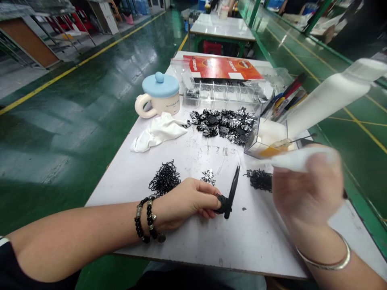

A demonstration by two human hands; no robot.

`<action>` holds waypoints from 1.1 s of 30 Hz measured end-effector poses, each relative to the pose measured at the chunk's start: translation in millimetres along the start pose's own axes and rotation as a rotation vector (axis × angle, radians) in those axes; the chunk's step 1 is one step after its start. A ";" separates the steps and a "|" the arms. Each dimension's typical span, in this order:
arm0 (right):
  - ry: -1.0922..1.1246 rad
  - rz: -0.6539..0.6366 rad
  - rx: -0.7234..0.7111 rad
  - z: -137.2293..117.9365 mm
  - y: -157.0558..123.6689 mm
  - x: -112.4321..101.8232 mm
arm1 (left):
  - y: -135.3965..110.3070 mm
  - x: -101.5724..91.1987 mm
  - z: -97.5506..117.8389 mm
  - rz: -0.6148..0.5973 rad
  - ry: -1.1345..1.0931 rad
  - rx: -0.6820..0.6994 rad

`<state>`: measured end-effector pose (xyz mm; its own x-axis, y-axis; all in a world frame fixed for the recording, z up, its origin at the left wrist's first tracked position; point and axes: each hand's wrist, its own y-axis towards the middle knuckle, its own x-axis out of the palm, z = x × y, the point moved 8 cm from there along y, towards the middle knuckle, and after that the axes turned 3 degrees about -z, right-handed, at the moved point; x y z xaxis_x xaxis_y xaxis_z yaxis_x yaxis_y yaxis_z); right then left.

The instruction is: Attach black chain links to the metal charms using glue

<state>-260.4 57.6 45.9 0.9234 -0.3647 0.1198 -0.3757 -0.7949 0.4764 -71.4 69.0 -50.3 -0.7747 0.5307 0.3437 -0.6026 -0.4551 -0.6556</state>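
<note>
My left hand [196, 197] rests low over the white table and is closed on a small black plastic part [222, 204]. Black tweezers [234, 186] lie right beside that part, tips pointing away from me; I cannot tell whether they touch it. Raised at the right, my right hand [308, 185] is smeared by motion and wrapped round a white squeeze bottle [302, 158] with a narrow end pointing left. Between the hands and beyond are a little heap of shiny metal pieces [208, 176], a heap of black bent wire pieces [165, 177] and another dark heap [260, 179].
A lidded mug [161, 96] and a white cloth [159, 131] stand at the back left. Behind are a pile of black-and-silver parts [225, 125], clear trays [220, 94] and a red-orange sheet [222, 67]. A clear holder [266, 141] with tools and a large white bottle [335, 96] is at right.
</note>
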 end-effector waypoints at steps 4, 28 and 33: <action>-0.257 -0.337 0.096 26.5 5.2 43.1 | 0.4 0.4 1.2 -0.002 0.007 0.025; -0.932 0.084 -0.254 -6.8 40.6 -58.9 | -1.5 -0.1 3.5 -0.011 0.022 0.031; -0.977 0.095 -0.243 -8.1 45.6 -50.8 | -2.0 0.0 2.7 0.000 0.004 0.012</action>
<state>-323.9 43.8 68.6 0.3808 -0.7449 -0.5478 -0.3174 -0.6617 0.6792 -70.7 68.0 -47.2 -0.7742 0.5335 0.3407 -0.6046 -0.4636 -0.6477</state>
